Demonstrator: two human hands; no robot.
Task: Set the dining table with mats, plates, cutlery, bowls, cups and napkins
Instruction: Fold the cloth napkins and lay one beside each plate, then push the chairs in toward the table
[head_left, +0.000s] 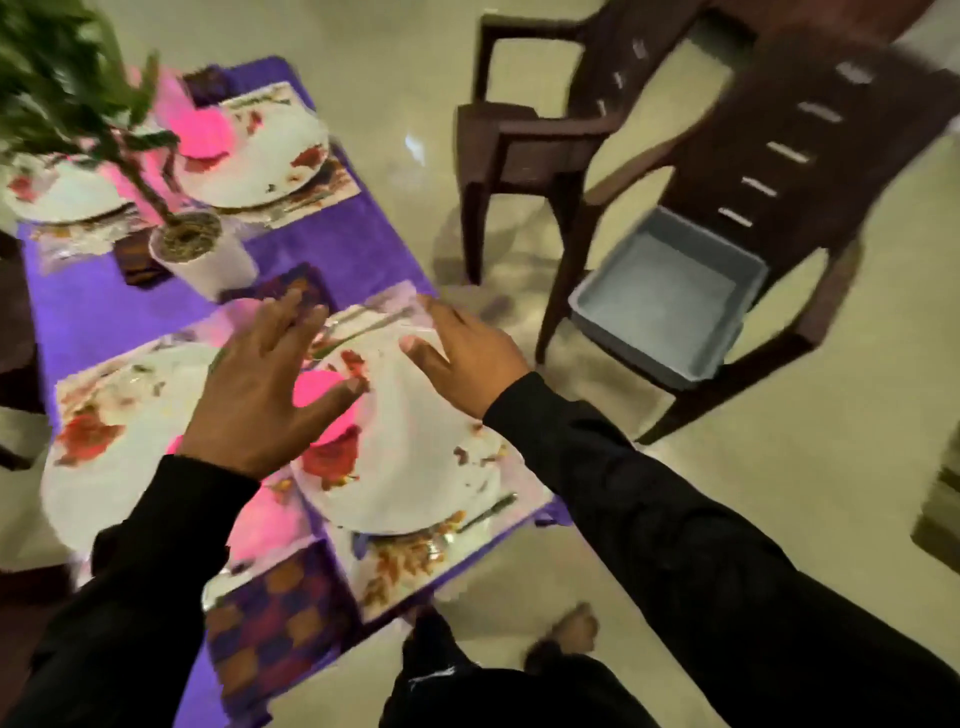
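A low table with a purple cloth (332, 244) carries several place settings. The nearest white floral plate (415, 467) lies on a printed mat (410, 566) with cutlery (483, 512) along its near edge. A pink napkin (332, 410) lies at that plate's left rim. My left hand (265, 384) hovers open with spread fingers above the napkin and plate. My right hand (462, 348) is open over the plate's far rim, fingers straight. Another white plate (119, 467) lies to the left, and two more plates (260, 156) (57, 192) lie at the far side.
A potted plant in a white pot (202, 254) stands mid-table. Checked coasters (270, 618) lie near me and beyond my left hand. Two brown plastic chairs (530, 140) (779, 171) stand on the tiled floor at right, and a grey tub (670, 301) rests on the nearer chair's seat. My foot (566, 634) shows below.
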